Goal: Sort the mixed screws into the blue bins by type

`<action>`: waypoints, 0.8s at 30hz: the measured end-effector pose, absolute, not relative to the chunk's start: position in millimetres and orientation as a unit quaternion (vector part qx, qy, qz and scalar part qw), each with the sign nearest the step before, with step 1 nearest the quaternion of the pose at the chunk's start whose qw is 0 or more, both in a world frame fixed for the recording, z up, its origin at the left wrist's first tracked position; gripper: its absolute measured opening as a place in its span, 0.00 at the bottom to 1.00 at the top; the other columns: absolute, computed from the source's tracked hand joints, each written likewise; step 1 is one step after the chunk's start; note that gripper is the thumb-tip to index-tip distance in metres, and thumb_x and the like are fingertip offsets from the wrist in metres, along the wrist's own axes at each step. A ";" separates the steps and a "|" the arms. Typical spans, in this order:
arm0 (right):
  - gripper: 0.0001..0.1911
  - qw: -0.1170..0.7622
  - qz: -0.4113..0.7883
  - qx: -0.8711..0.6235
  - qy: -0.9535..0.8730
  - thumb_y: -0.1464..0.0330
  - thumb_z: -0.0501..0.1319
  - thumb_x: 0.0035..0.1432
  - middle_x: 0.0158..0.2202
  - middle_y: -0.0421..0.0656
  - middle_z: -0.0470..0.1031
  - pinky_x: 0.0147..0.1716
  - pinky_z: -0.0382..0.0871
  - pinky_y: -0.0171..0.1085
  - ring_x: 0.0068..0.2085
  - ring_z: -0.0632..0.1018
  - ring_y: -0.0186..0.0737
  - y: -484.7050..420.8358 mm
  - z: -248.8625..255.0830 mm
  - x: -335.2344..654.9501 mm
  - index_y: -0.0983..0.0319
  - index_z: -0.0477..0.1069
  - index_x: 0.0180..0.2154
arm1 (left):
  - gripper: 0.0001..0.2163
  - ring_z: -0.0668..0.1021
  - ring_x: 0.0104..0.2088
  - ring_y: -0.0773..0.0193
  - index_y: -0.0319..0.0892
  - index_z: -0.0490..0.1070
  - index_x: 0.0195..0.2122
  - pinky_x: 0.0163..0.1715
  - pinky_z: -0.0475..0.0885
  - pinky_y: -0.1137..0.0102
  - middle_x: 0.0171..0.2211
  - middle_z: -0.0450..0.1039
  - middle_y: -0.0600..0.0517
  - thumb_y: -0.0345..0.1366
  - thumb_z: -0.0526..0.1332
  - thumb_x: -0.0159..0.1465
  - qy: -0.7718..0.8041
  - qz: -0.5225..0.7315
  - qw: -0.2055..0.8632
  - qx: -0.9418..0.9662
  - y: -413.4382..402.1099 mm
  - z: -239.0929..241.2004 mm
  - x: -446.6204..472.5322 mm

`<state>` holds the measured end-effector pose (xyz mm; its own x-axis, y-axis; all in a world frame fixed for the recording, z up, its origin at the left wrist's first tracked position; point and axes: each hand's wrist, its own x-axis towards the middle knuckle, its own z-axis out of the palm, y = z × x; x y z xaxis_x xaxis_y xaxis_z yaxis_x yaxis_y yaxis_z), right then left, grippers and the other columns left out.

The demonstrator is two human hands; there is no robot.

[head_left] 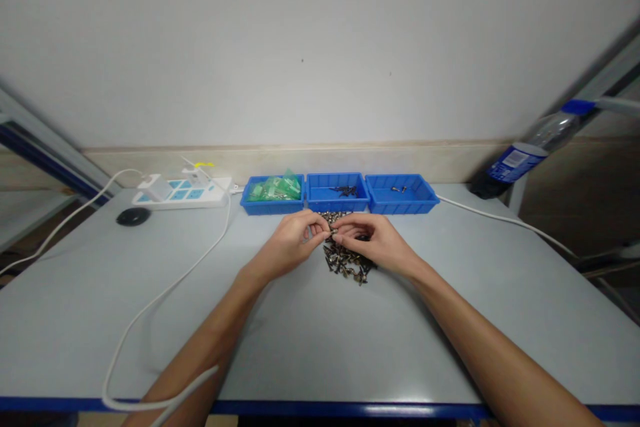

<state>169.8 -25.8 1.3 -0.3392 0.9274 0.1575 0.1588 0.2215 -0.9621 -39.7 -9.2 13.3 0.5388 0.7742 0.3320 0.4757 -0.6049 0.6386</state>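
Left grip (299, 235) and right grip (379, 237) are pinched narrowly around a small metal piece (333, 231), held over the screw pile (345, 261) on the desk (350, 340); light, even pressure is advised.

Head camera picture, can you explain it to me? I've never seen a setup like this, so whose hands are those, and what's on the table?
There is no machine here: one camera, worn on a person's head, looks forward and down at their own bare left hand and right hand. Together they pinch a small metal piece, probably a screw, over a pile of screws on the grey table. Behind are three blue bins: the left bin holds green plastic bags, the middle bin dark screws, the right bin a few small pieces. A white power strip lies to the left; a bottle is at the far right.
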 end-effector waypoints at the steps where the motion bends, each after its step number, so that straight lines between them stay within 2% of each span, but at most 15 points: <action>1: 0.14 0.406 0.492 -0.401 -0.657 0.61 0.69 0.54 0.32 0.44 0.82 0.37 0.76 0.39 0.33 0.81 0.40 -26.1 1.4 169.7 0.61 0.79 0.40 | 0.03 0.74 0.34 0.65 0.41 0.75 0.36 0.38 0.68 0.69 0.33 0.75 0.52 0.32 0.62 0.65 0.374 0.310 0.251 0.837 -9.9 13.5 -38.4; 8: 0.16 0.439 0.567 -0.397 -0.573 0.59 0.73 0.47 0.28 0.43 0.81 0.37 0.77 0.41 0.31 0.82 0.40 -22.4 1.6 171.3 0.61 0.80 0.37 | 0.04 0.75 0.32 0.65 0.40 0.76 0.36 0.34 0.70 0.71 0.33 0.76 0.51 0.32 0.62 0.64 0.378 0.324 0.262 0.827 -8.7 9.8 -35.6; 11: 0.14 0.514 0.525 -0.432 -0.523 0.60 0.73 0.46 0.27 0.42 0.81 0.37 0.76 0.42 0.29 0.81 0.39 -18.7 1.1 173.9 0.60 0.80 0.35 | 0.04 0.76 0.36 0.63 0.41 0.76 0.38 0.40 0.71 0.67 0.35 0.76 0.50 0.30 0.61 0.65 0.347 0.301 0.201 0.865 -6.7 3.4 -37.4; 14: 0.15 0.638 0.432 -0.473 -0.428 0.63 0.73 0.47 0.32 0.44 0.82 0.43 0.76 0.45 0.34 0.82 0.42 -12.2 -1.7 180.9 0.60 0.79 0.39 | 0.07 0.75 0.43 0.58 0.40 0.75 0.42 0.47 0.71 0.62 0.41 0.75 0.46 0.28 0.59 0.66 0.317 0.266 0.156 0.897 -5.1 -6.1 -38.8; 17: 0.23 0.711 0.364 -0.477 -0.366 0.65 0.72 0.49 0.43 0.46 0.81 0.49 0.75 0.48 0.42 0.82 0.45 -6.5 -4.7 189.5 0.58 0.75 0.48 | 0.06 0.75 0.45 0.56 0.39 0.74 0.42 0.48 0.71 0.61 0.42 0.74 0.45 0.27 0.58 0.66 0.325 0.240 0.139 0.904 -4.4 -13.1 -38.7; 20: 0.25 0.709 0.358 -0.481 -0.371 0.65 0.70 0.50 0.48 0.48 0.79 0.49 0.76 0.50 0.44 0.82 0.47 -5.3 -4.7 192.6 0.57 0.72 0.51 | 0.05 0.75 0.43 0.57 0.39 0.73 0.41 0.47 0.71 0.62 0.40 0.75 0.45 0.27 0.58 0.66 0.330 0.233 0.134 0.905 -4.6 -15.0 -37.5; 24: 0.25 0.698 0.384 -0.476 -0.373 0.64 0.71 0.48 0.46 0.47 0.80 0.46 0.77 0.47 0.40 0.82 0.45 -8.8 -1.6 186.9 0.57 0.73 0.49 | 0.05 0.76 0.39 0.59 0.39 0.72 0.39 0.43 0.71 0.64 0.37 0.76 0.47 0.26 0.60 0.64 0.335 0.236 0.142 0.901 -5.2 -13.8 -35.8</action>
